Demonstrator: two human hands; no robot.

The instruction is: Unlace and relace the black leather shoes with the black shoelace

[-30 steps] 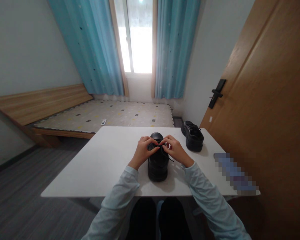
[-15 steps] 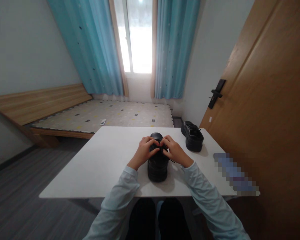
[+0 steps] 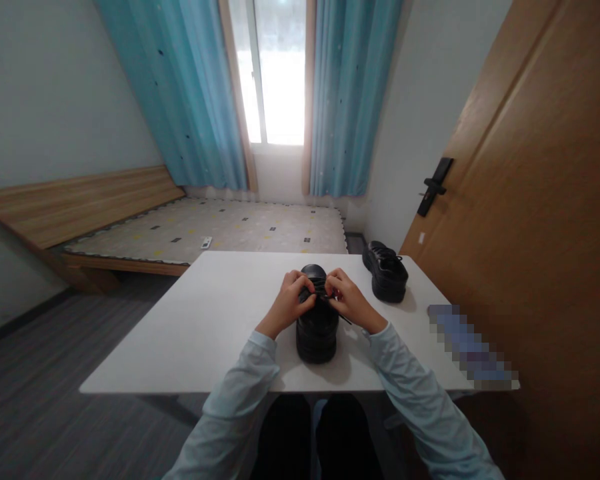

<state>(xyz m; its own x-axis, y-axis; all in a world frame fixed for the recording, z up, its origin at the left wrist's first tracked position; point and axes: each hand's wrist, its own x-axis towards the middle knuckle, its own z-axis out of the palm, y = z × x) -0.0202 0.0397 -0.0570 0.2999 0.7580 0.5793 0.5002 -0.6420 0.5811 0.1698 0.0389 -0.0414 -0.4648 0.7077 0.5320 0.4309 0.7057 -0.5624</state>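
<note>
A black shoe (image 3: 317, 331) stands on the white table (image 3: 215, 320) right in front of me, heel toward me. My left hand (image 3: 289, 303) and my right hand (image 3: 349, 301) sit on top of it, fingers pinched on its black laces (image 3: 322, 294). One lace end trails off to the right of the shoe. A second black shoe (image 3: 386, 270) rests at the table's far right, untouched.
A blurred-out flat object (image 3: 467, 347) lies at the table's right edge. A wooden door (image 3: 530, 200) stands close on the right. Beyond the table are a low bed (image 3: 205, 230), a window and blue curtains (image 3: 345, 100).
Both hands have drawn closer together over the laces, with the fingers curling tighter. The shoes have stayed in place.
</note>
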